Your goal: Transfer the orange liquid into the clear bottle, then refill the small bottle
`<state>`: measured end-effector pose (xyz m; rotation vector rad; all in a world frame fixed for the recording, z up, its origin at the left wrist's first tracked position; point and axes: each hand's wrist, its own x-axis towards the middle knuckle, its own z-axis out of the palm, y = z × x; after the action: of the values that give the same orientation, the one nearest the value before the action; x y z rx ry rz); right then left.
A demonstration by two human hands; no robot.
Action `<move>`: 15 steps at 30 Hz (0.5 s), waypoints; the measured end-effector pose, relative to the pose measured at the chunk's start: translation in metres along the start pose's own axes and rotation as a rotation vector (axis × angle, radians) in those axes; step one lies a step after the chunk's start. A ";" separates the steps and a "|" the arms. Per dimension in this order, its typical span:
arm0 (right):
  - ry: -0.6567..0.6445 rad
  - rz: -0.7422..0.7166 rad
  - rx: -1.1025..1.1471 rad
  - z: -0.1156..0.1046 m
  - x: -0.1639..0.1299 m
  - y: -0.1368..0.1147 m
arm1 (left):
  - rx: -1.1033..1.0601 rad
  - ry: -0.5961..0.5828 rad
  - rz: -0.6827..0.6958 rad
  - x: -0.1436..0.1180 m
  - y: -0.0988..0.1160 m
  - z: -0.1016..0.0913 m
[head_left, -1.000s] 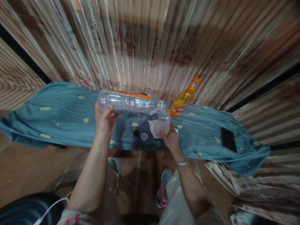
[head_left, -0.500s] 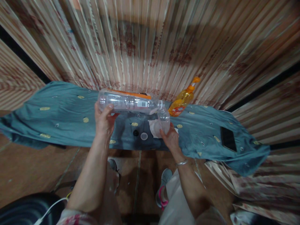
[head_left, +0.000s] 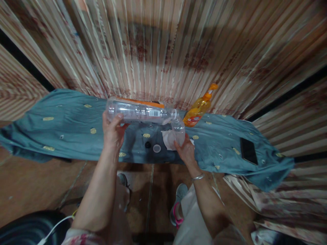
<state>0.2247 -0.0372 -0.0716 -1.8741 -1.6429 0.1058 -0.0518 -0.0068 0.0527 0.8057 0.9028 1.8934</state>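
Two bottles meet mid-frame: the left hand [head_left: 112,133] is clamped on the large bottle [head_left: 138,111] lying sideways, the right hand [head_left: 186,151] wrapped around the upright small bottle [head_left: 178,128].

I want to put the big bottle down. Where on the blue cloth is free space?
The cloth is bare left of the left hand, and between the orange bottle and the phone. It is crowded around the caps, tissue and small bottle.
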 end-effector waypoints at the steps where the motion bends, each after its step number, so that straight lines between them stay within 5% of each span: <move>1: 0.001 0.000 0.000 0.000 0.000 0.000 | 0.003 -0.003 0.000 0.000 0.000 0.000; 15: -0.005 0.023 -0.003 0.000 0.000 -0.001 | -0.015 -0.007 -0.014 0.000 -0.001 -0.002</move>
<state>0.2241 -0.0373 -0.0710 -1.8963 -1.6265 0.1180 -0.0530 -0.0072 0.0512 0.7947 0.8874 1.8822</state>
